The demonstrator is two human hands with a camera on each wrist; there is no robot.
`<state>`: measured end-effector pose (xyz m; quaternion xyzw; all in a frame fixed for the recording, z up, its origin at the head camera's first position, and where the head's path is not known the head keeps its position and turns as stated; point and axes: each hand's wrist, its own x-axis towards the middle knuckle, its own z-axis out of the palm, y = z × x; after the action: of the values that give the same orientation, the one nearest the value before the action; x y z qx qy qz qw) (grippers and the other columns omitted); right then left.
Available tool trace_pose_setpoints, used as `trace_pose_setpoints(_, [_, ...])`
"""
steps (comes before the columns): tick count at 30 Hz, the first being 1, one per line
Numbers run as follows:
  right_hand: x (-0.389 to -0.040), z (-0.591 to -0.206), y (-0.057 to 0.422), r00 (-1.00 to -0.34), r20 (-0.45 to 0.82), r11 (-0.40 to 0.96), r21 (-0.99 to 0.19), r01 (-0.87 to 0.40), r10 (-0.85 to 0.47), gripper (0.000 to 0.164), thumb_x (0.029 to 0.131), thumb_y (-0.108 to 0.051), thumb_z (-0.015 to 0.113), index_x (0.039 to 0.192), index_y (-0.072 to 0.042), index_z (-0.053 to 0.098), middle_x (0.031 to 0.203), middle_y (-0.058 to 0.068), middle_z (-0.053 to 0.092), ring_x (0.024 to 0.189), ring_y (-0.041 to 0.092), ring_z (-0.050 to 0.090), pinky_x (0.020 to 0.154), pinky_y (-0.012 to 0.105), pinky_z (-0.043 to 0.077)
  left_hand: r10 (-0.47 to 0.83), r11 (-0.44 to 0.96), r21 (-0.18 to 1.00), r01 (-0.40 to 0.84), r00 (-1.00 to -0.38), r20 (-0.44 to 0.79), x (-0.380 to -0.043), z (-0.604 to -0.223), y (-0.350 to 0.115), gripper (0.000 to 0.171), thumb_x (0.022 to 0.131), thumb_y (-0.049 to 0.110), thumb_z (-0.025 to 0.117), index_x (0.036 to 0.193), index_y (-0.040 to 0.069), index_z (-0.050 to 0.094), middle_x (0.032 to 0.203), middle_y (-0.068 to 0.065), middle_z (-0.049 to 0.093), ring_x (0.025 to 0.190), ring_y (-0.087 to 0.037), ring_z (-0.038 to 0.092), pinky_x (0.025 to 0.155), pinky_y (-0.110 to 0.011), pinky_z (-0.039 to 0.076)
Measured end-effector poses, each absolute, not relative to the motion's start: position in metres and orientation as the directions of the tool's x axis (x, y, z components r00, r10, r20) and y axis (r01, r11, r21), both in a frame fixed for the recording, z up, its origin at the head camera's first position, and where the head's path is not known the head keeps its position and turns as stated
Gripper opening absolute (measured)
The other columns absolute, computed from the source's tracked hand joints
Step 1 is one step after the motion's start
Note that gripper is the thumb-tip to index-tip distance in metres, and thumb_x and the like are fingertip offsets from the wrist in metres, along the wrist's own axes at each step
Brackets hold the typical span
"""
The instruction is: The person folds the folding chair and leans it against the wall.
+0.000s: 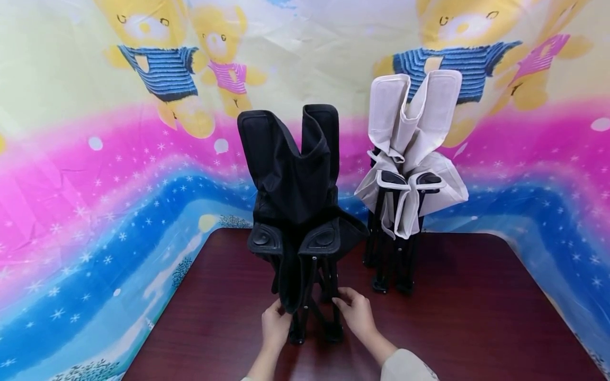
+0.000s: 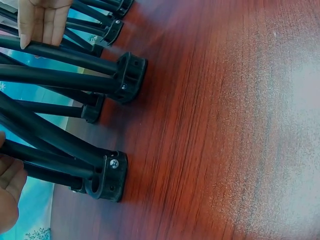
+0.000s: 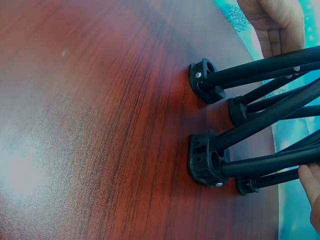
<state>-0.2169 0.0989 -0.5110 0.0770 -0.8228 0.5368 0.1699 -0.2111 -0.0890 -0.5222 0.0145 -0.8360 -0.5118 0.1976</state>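
A black folding chair [image 1: 297, 180], mostly folded, stands upright on the dark red-brown table [image 1: 200, 317]. Its fabric flaps rise at the top and its crossed tube legs come together below. My left hand [image 1: 276, 325] grips a leg tube at the lower left, partly behind a hanging fold of cloth. On the other side, my right hand [image 1: 357, 315] pinches a leg tube between thumb and fingers. In the left wrist view a plastic foot [image 2: 112, 175] of the chair rests on the tabletop, and the right wrist view shows another foot [image 3: 205, 160] there.
A white folding chair [image 1: 412, 137] with black legs stands folded at the back right of the table, close to the black one. Behind the table hangs a colourful backdrop [image 1: 157, 227] printed with bears and snowflakes.
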Motion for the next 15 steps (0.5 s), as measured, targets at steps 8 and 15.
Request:
trace_pose_setpoints(8, [-0.218,-0.5108,0.0989,-0.93,0.362,0.403,-0.862,-0.308,0.064,0.015,0.074,0.001,0.064,0.088,-0.003,0.065,0.081,0.007,0.065,0.069,0.01,0.059,0.056,0.021,0.048,-0.247,0.458,0.867,0.196,-0.909,0.336,-0.2119,-0.5232,-0.0856,0.016,0.069,-0.004,0.06,0.071,0.011,0.065,0.062,0.0,0.061,0.054,-0.007,0.051,0.05,-0.024,0.044])
trace_pose_setpoints(15, [-0.2218,-0.5081,0.0981,-0.935,0.346,0.421,-0.861,-0.284,0.077,0.009,0.074,0.0,0.064,0.083,-0.003,0.065,0.076,0.005,0.064,0.064,0.009,0.055,0.053,0.021,0.045,-0.268,0.471,0.856,0.212,-0.89,0.368,-0.2167,-0.5232,-0.0818,0.021,0.068,-0.007,0.059,0.06,0.013,0.057,0.054,0.001,0.056,0.048,-0.006,0.045,0.045,-0.023,0.041])
